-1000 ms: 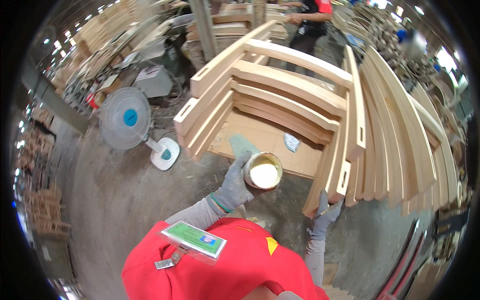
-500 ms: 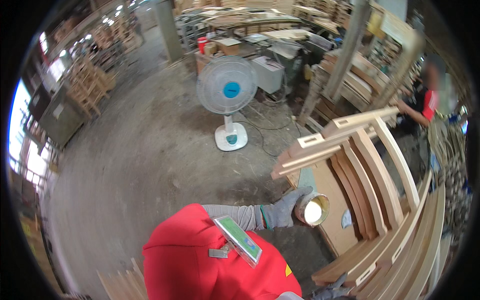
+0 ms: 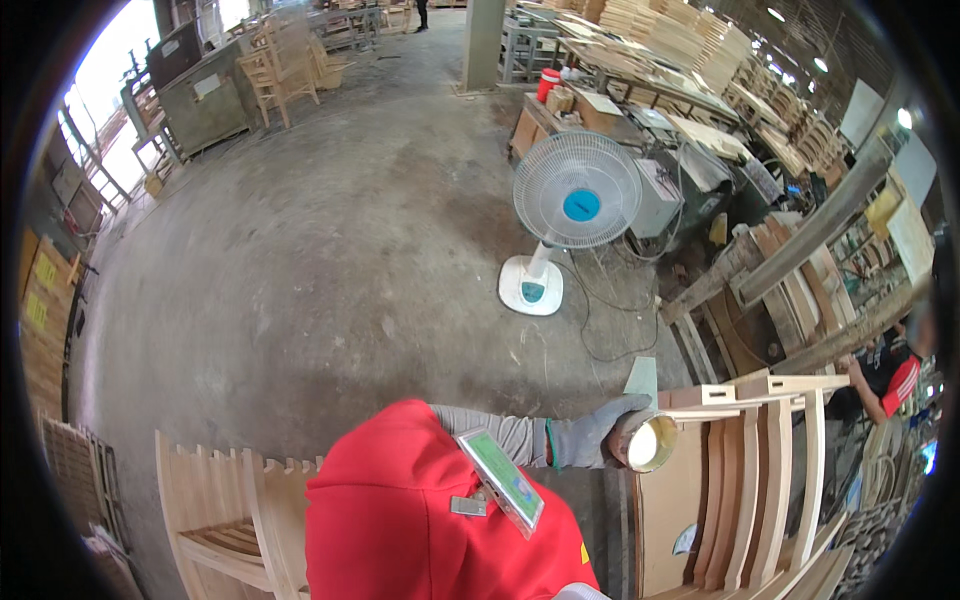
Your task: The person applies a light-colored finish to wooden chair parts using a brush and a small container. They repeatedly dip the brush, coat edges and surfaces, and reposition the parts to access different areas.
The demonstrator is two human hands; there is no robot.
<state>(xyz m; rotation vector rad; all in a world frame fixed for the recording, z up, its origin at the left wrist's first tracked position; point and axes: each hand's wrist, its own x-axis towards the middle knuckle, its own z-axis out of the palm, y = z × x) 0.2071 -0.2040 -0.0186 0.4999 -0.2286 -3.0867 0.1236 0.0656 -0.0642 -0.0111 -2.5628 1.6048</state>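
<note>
My left hand [image 3: 585, 440], in a grey glove with a teal cuff, is closed around a small, stained round can [image 3: 626, 441]. White liquid [image 3: 643, 444] shows inside the can, and its mouth tips toward me. Just right of it stand curved wooden slats [image 3: 745, 490], joined to slotted wooden rails [image 3: 715, 395] in a chair-like frame. Beneath the can lies a brown board [image 3: 660, 510] with a small blue-and-white piece [image 3: 685, 540] on it. Only a bit of my right sleeve [image 3: 580, 592] shows at the lower edge; that hand is out of view.
A white pedestal fan [image 3: 578, 205] stands on the concrete floor ahead, its cable trailing right. More slatted wooden parts [image 3: 215, 510] stand at lower left. A co-worker [image 3: 890, 375] is at the far right beside a post. Benches stacked with wood [image 3: 650, 70] fill the back right.
My view has swung left, so the fan and wooden frame sit further right. The left hand keeps its hold on the can. My gloved right hand has left the picture.
</note>
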